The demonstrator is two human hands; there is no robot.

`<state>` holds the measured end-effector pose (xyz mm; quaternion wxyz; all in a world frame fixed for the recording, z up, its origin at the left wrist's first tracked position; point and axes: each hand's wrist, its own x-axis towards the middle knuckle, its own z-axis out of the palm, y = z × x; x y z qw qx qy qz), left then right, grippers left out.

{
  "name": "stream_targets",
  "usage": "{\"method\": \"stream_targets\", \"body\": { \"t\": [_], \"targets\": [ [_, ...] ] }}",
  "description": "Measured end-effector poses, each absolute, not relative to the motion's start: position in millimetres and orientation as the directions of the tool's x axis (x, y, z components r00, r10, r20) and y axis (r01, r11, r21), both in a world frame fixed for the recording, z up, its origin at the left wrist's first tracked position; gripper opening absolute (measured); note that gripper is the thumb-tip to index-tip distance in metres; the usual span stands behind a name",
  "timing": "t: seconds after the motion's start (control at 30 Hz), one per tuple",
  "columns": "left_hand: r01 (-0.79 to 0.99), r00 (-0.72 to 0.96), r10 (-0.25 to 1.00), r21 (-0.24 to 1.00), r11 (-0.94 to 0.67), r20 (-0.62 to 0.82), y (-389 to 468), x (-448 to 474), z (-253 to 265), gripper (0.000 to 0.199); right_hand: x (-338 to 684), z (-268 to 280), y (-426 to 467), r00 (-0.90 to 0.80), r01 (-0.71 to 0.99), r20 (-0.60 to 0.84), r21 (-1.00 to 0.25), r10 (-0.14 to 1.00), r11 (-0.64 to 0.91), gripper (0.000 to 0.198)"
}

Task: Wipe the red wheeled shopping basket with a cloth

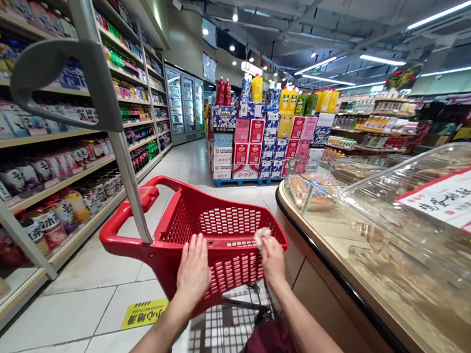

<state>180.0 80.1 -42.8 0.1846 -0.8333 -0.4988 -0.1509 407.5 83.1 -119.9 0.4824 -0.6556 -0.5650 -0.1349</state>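
A red plastic shopping cart basket (229, 222) with slotted walls stands in front of me, and nothing is visible inside it. My left hand (195, 269) rests against its near side, fingers stretched out over the rim. At the basket's right end, my right hand (273, 259) is closed on a small white cloth (261, 236), held against the rim. Whether it is cloth or paper I cannot tell exactly. A grey metal pole (124, 185) with a dark grey handle grip (67, 85) rises from the basket's left side.
Drink shelves (51, 175) line the left. On the right, a counter (345, 266) with clear covers curves close to the basket. Ahead stand stacked cartons (261, 145) topped with bottles. A yellow floor sticker (143, 314) lies on the tiles, and glass-door fridges (184, 103) stand farther back.
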Motion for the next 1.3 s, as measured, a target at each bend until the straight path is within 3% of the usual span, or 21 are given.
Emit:
{"method": "stream_targets", "body": {
  "t": [0.1,0.2,0.3,0.4,0.5,0.53,0.6,0.77,0.9,1.0,1.13,1.3],
  "targets": [
    [0.896,0.438,0.779,-0.156,-0.415,0.448,82,174,-39,0.061,410,-119,85,0.407,0.850,0.717,-0.525,0.566,0.054,0.034],
    [0.899,0.435,0.792,-0.156,-0.409,0.429,81,179,-39,0.059,357,-110,92,0.210,0.853,0.762,-0.449,0.613,0.266,0.032],
    [0.876,0.476,0.772,-0.157,-0.455,0.420,77,176,-36,0.057,320,-103,95,0.094,0.831,0.781,-0.403,0.618,0.383,0.032],
    [0.830,0.529,0.686,-0.137,-0.540,0.500,77,145,-21,0.051,338,-110,92,0.149,0.841,0.757,-0.436,0.636,0.322,0.030],
    [0.945,0.211,0.648,0.017,-0.328,0.732,84,92,3,0.047,356,-116,94,0.238,0.840,0.746,-0.479,0.621,0.253,0.030],
    [0.970,0.081,0.650,0.091,-0.227,0.755,87,75,10,0.048,348,-114,97,0.235,0.830,0.749,-0.486,0.620,0.272,0.030],
    [0.977,-0.004,0.697,0.150,-0.149,0.717,94,49,21,0.049,311,-104,102,0.191,0.792,0.761,-0.492,0.620,0.361,0.030],
    [0.970,0.093,0.747,0.108,-0.216,0.658,101,32,20,0.046,186,-60,102,0.127,0.693,0.817,-0.479,0.562,0.539,0.029],
    [0.967,0.118,0.745,0.096,-0.238,0.657,93,32,14,0.051,161,-5,92,0.107,0.616,0.890,-0.410,0.443,0.673,0.033],
    [0.967,0.112,0.759,0.107,-0.233,0.642,87,32,15,0.052,169,75,100,0.119,0.622,0.952,-0.292,0.281,0.726,0.039],
    [0.960,0.125,0.771,0.119,-0.252,0.624,82,31,17,0.051,175,152,127,-0.271,0.652,0.957,0.100,0.107,0.752,0.038],
    [0.947,0.169,0.770,0.115,-0.299,0.616,77,30,16,0.056,190,84,130,-0.714,0.523,0.688,0.398,0.132,0.754,0.031]
  ]
}}
